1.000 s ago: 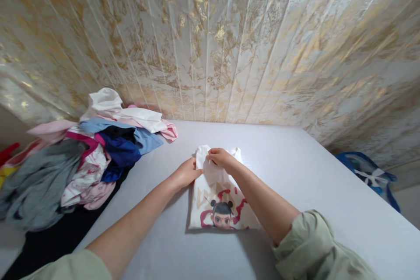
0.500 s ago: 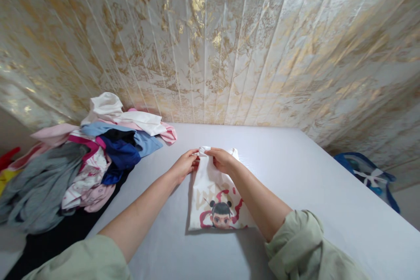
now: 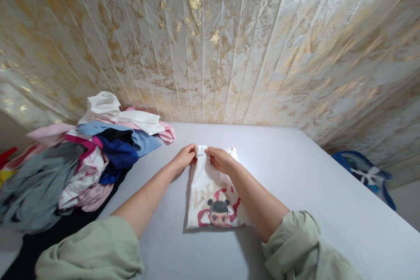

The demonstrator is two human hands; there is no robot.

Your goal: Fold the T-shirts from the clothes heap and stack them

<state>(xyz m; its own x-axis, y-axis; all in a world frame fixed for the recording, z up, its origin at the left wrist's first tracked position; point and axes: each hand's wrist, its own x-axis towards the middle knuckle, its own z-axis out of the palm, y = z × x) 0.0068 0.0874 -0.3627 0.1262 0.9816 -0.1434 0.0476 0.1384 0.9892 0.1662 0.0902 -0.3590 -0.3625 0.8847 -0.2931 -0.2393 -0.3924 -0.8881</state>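
A white folded T-shirt (image 3: 210,192) with a cartoon face print lies lengthwise on the pale grey table (image 3: 295,192) in front of me. My left hand (image 3: 184,157) pinches its far top-left corner with closed fingers. My right hand (image 3: 220,160) rests curled on the far top edge just beside it, gripping the cloth. Both forearms reach forward from pale green rolled sleeves.
A heap of mixed clothes (image 3: 82,157), white, blue, pink and grey, covers the table's left side. A gold-and-white panelled wall (image 3: 229,43) stands behind the table. A blue bag (image 3: 367,173) sits on the floor at the right.
Both hands have crept up to the shirt's far edge and closed on it. The left hand shifted from the shirt's side to its top corner. The view dipped slightly.
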